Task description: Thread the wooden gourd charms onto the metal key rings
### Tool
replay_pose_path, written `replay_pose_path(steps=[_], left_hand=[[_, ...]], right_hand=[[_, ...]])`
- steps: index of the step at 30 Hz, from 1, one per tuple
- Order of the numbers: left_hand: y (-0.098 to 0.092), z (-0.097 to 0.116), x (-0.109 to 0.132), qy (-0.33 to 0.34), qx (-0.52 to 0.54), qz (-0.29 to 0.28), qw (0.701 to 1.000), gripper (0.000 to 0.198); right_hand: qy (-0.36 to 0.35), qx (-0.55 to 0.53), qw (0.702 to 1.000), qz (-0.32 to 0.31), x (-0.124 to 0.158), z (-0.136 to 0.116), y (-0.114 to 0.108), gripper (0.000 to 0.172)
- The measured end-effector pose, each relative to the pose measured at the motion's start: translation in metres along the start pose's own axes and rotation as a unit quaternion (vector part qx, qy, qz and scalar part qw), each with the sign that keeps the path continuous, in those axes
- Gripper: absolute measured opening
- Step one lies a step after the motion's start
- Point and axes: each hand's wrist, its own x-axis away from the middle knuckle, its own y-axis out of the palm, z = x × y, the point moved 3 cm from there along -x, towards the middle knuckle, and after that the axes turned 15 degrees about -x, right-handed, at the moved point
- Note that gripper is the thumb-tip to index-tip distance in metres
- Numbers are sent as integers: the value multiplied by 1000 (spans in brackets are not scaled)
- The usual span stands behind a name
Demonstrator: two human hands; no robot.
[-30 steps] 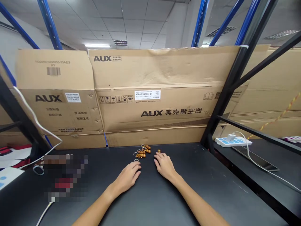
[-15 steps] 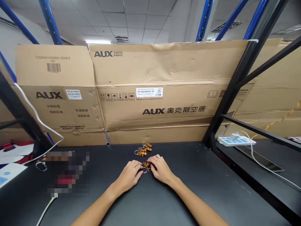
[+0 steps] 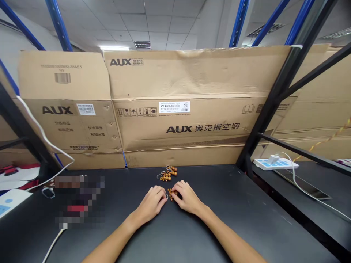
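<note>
Between my two hands lies a small keychain of orange-brown wooden gourd beads [image 3: 171, 194], with a thin metal ring [image 3: 166, 196] at its left end. My left hand [image 3: 152, 201] has its fingertips at the ring. My right hand [image 3: 187, 197] presses its fingertips against the beads from the right. Part of this keychain is hidden by my fingers. A little farther away, a cluster of similar bead keychains with rings [image 3: 167, 174] lies on the black tabletop [image 3: 219, 219], untouched by either hand.
Large AUX cardboard cartons [image 3: 178, 109] stand along the table's back edge. A black shelf post [image 3: 263, 109] rises at the right. Beyond it, a lower surface holds a white power strip [image 3: 274, 164] and a tablet [image 3: 301, 186]. A pixelated patch [image 3: 79, 201] covers the table's left side.
Both hands have drawn slightly closer around the keychain between them. The view has barely shifted, and the farther cluster stays where it was.
</note>
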Motion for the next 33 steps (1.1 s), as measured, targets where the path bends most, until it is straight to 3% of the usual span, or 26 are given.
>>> replay_pose_path(steps=[12,22,33], left_hand=[[-2,-4,-2,30,-5,-26,999,13],[8,-12,-7,-104,157,18,982,24],[5,-12,-8,-113,207,5,972,28]], right_hand=[[-34,-66,997,11,2,-2,3,5],[-24,-113,993,28,2,-8,2,5],[-20,-95,995,29,2,-8,8,4]])
